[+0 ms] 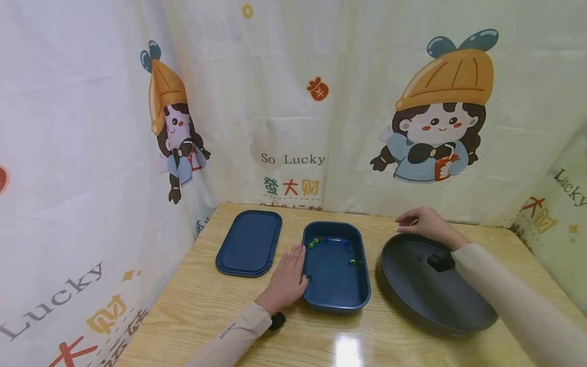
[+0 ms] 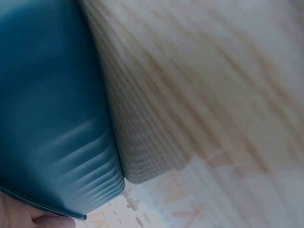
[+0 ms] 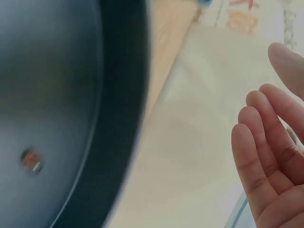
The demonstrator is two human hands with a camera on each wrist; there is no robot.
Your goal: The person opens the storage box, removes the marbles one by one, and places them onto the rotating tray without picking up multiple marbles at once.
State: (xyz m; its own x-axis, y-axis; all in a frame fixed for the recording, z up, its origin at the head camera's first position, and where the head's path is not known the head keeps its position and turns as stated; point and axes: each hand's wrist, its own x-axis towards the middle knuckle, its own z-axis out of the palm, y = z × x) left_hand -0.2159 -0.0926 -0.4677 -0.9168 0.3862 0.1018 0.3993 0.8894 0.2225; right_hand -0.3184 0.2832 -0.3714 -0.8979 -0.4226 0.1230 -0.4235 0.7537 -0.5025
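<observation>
My left hand [image 1: 288, 278] rests against the left side of a dark blue rectangular container [image 1: 337, 303], its fingers straight along the rim and the thumb at the edge. Inside the container lie several small coloured marbles [image 1: 352, 262], mostly along its far and right sides. In the left wrist view the container's ribbed wall [image 2: 57, 109] is close, with part of the hand at the rim. My right hand [image 1: 424, 224] is at the far rim of a dark round pan [image 1: 426, 295]; its fingers are loosely bent and hold nothing. One orange-tinted marble [image 3: 32, 160] shows in the pan.
A flat dark blue rectangular lid [image 1: 249, 243] lies left of the container on the wooden table [image 1: 192, 311]. A printed curtain [image 1: 275, 102] hangs behind the table and along both sides. Black wrist devices [image 1: 276, 322] show at the wrists.
</observation>
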